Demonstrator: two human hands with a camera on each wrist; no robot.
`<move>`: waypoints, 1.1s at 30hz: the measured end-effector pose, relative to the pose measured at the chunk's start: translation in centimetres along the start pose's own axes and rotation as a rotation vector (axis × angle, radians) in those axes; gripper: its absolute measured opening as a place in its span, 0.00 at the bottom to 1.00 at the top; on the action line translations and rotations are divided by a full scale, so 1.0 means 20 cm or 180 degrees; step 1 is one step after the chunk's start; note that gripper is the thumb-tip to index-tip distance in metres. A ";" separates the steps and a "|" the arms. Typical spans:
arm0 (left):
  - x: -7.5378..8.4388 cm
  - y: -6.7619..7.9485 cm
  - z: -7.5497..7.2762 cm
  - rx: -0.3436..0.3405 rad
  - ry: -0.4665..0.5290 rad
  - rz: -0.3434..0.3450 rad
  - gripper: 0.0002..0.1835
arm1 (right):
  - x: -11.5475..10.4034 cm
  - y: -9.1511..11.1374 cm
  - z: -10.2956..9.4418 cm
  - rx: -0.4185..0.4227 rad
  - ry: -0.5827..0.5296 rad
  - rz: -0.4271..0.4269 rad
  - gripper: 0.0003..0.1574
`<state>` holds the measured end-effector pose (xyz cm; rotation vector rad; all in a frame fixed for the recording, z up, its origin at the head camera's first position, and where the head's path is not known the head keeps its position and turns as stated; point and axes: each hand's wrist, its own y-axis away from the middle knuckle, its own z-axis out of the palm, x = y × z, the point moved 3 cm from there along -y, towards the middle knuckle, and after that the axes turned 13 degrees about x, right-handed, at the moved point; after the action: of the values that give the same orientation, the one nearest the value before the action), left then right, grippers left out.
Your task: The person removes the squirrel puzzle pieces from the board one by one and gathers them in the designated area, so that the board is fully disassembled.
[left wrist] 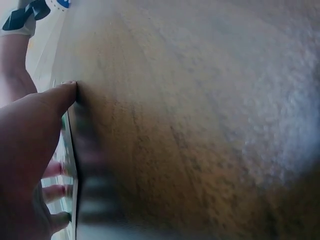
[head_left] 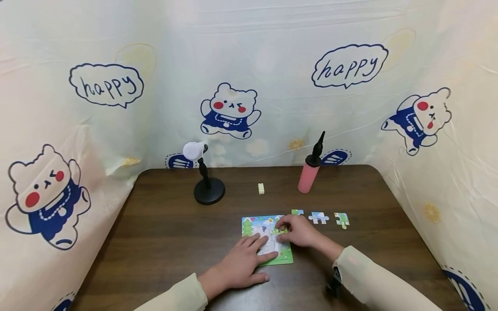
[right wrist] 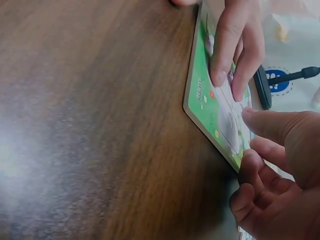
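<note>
A jigsaw puzzle board [head_left: 287, 258] with a green and blue border lies flat on the brown table. My left hand [head_left: 243, 262] rests on its lower left with fingers spread; in the left wrist view the thumb [left wrist: 62, 97] extends past the board's edge. Over the board's upper right side, my right hand [head_left: 301, 231] has its thumb and forefinger around a small greenish puzzle piece [head_left: 278, 232], fingertips right at the board. The right wrist view shows the other fingers [right wrist: 245, 197] of that hand curled; they hide part of the board's edge.
Loose puzzle pieces [head_left: 319, 217] lie right of the board, one partly behind my right hand. Farther back stand a white-headed microphone-like object on a black base [head_left: 209, 191], a pale toy brick [head_left: 261, 188] and a pink hand pump [head_left: 307, 178]. A printed curtain [head_left: 272, 52] surrounds the table.
</note>
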<state>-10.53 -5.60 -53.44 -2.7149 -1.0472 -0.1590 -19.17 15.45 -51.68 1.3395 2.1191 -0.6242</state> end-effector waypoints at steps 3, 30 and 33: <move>0.01 -0.01 0.00 -0.0016 -0.0024 0.0004 0.33 | 0.01 -0.01 0.00 -0.0045 -0.0033 0.0087 0.14; 0.02 0.01 0.00 0.0018 -0.0047 0.0006 0.31 | -0.01 -0.02 -0.01 -0.0185 0.0079 -0.0069 0.09; 0.02 0.01 0.00 0.0015 0.0050 -0.0045 0.31 | -0.02 -0.02 -0.02 -0.0183 0.0042 -0.0095 0.09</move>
<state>-10.12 -5.53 -53.39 -2.6980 -1.0614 -0.1797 -19.58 15.31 -51.08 1.2861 2.1547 -0.5637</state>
